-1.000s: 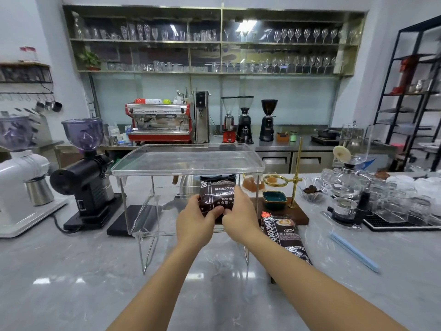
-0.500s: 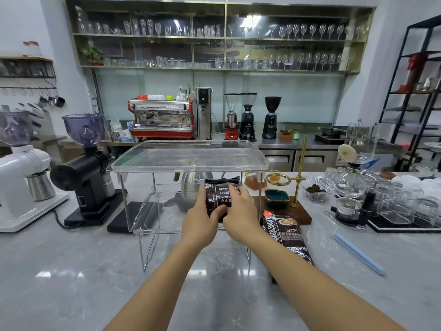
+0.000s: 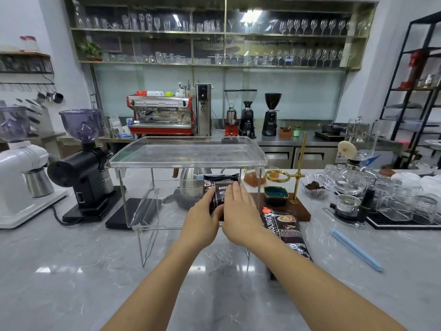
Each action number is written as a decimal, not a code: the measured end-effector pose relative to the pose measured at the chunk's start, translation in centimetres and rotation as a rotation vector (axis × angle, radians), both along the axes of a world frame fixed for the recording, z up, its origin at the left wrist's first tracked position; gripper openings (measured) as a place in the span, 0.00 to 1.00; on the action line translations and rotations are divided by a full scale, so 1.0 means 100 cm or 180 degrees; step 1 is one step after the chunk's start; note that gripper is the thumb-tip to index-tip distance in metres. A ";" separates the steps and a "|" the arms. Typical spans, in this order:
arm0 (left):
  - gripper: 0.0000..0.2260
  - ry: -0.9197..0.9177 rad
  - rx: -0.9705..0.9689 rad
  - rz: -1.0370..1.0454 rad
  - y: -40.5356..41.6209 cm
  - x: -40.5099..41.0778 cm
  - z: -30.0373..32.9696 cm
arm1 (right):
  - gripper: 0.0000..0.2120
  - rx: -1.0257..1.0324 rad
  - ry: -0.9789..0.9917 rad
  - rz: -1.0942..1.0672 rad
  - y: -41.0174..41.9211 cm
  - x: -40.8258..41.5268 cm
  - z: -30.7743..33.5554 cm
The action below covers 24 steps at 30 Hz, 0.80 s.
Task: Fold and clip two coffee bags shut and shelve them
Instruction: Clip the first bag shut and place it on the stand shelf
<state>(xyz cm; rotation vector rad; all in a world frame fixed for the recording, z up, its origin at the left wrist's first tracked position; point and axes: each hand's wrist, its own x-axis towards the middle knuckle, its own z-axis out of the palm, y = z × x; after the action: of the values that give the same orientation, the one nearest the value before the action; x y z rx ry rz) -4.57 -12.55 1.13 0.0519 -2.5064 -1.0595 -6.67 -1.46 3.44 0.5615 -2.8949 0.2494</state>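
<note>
A dark coffee bag [image 3: 218,187] stands upright on the lower tier of a clear acrylic shelf [image 3: 186,161], its top folded over. My left hand [image 3: 202,216] grips the bag's left side. My right hand [image 3: 241,211] lies flat against its right front with the fingers straight. A second dark coffee bag [image 3: 288,232] lies flat on the marble counter just right of my right forearm, partly hidden by it. A long pale blue clip [image 3: 356,249] rests on the counter farther right.
A black grinder [image 3: 83,163] and a white grinder [image 3: 19,168] stand left of the shelf. A steel kettle [image 3: 191,185] sits behind it. To the right are a wooden board [image 3: 300,211] with a gold drip stand [image 3: 298,177] and several glasses [image 3: 405,201].
Both hands have pushed the bag deeper onto the lower tier. My right hand's fingers have straightened from a cupped hold to lie flat on the bag.
</note>
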 end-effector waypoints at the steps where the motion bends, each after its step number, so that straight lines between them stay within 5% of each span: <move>1: 0.24 0.0006 -0.0107 0.0038 -0.002 -0.001 -0.001 | 0.41 0.0085 0.0039 -0.0012 -0.001 0.000 -0.001; 12: 0.24 -0.0312 -0.0517 0.0028 -0.010 -0.003 -0.004 | 0.40 0.0635 0.0190 -0.0008 -0.004 0.004 -0.004; 18: 0.27 -0.0567 -0.1505 0.0307 -0.012 0.001 0.009 | 0.42 0.0624 0.0269 0.0069 0.001 0.013 -0.001; 24: 0.27 0.0532 -0.1359 -0.0034 -0.007 0.023 0.010 | 0.37 0.0043 0.0293 0.0753 0.029 0.035 -0.003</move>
<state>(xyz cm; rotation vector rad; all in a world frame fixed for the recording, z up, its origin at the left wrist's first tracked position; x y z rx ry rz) -2.24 -13.25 2.08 -0.1669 -2.5225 -0.4902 -3.18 1.45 3.18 0.8946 -2.7419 0.2297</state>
